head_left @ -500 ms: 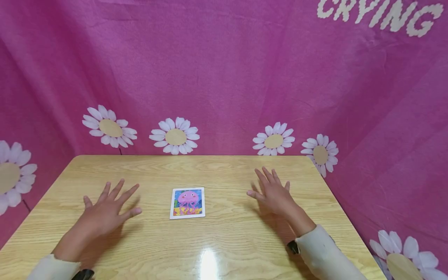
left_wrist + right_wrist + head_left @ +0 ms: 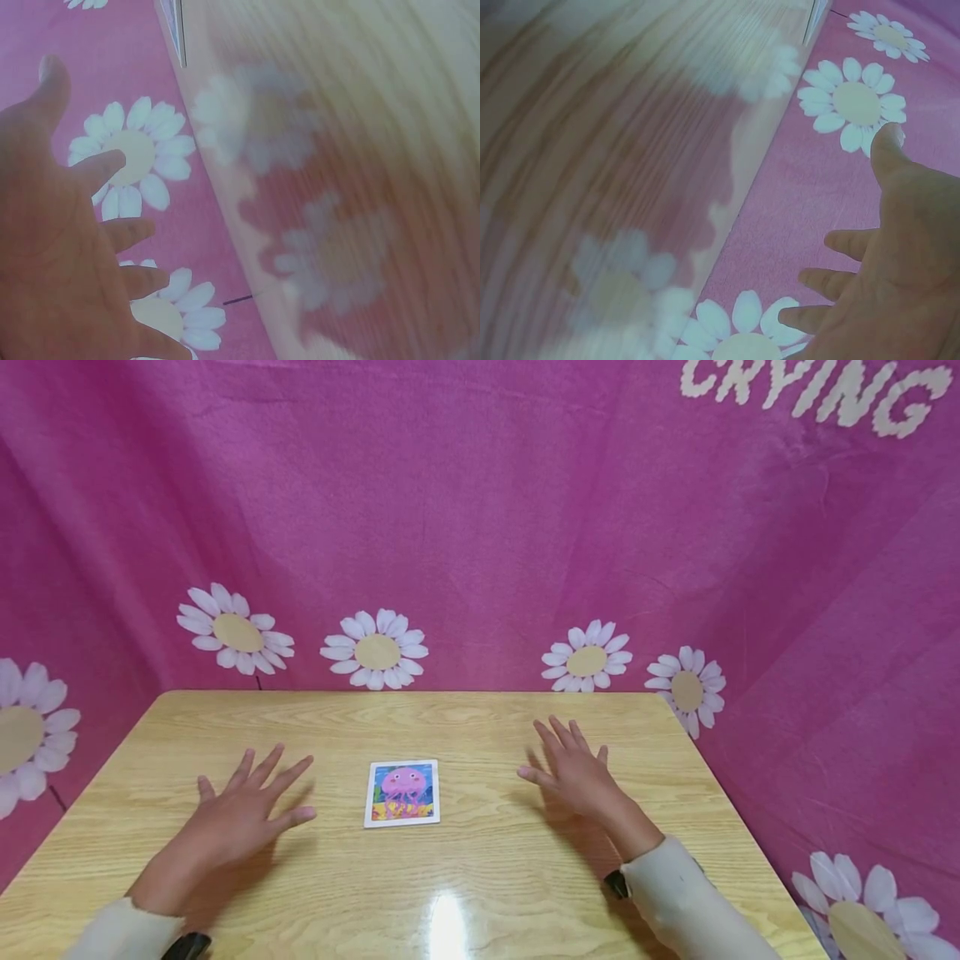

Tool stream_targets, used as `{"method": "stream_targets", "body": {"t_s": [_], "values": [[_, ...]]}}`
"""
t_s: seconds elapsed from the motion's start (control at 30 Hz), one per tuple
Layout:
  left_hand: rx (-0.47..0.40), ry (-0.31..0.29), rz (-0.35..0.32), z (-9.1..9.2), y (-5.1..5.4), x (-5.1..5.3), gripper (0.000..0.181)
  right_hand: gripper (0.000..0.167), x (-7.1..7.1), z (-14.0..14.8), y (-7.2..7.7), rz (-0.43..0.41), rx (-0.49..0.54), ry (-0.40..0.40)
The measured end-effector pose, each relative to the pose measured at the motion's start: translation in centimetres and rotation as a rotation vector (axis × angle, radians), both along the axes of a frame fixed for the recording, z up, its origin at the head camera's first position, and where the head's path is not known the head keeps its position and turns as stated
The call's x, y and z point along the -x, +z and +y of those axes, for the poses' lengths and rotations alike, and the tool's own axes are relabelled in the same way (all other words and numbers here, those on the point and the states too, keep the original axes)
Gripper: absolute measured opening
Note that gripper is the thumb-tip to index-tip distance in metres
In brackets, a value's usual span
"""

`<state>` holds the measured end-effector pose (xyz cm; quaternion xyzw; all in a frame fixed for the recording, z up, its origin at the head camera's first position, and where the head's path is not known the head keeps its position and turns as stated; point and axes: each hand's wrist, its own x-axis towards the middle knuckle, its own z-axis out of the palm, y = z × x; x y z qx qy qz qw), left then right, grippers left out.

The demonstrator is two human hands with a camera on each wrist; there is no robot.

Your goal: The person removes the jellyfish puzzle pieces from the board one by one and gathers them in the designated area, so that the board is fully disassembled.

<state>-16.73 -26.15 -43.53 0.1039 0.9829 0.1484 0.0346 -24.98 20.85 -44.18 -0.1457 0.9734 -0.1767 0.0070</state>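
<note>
On the wooden table lies a square picture puzzle with a white border, showing a pink jellyfish on a blue sea. To its left, my left hand hovers above the tabletop, fingers spread and nothing held. My right hand hovers on the other side with its fingers spread, also holding nothing. Both hands are apart from the puzzle. The left wrist view shows the palm of the left hand; the right wrist view shows the right palm. Only a sliver of the puzzle's edge appears there.
The glossy wooden table reflects a bright light near its front. A pink curtain printed with white daisies and lettering hangs behind the table and along both sides.
Both hands have shifted slightly inward, the left one to the right and the right one to the left. The jellyfish puzzle lies where it was.
</note>
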Motion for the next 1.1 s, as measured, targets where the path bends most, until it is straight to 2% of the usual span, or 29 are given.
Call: {"method": "stream_targets", "body": {"t_s": [0.3,0.87,1.1], "values": [[-0.004,-0.035,-0.017,1.2,0.0,0.2,0.079,0.089,0.2,-1.3,0.0,-0.021,0.006,0.023],[0.003,-0.114,-0.021,3.3,-1.3,0.5,0.077,0.086,0.8,-4.4,-0.5,-0.058,0.010,0.063],[0.016,-0.128,-0.027,4.0,-1.4,0.7,0.078,0.088,1.0,-5.3,-0.9,-0.078,0.005,0.079]]}}
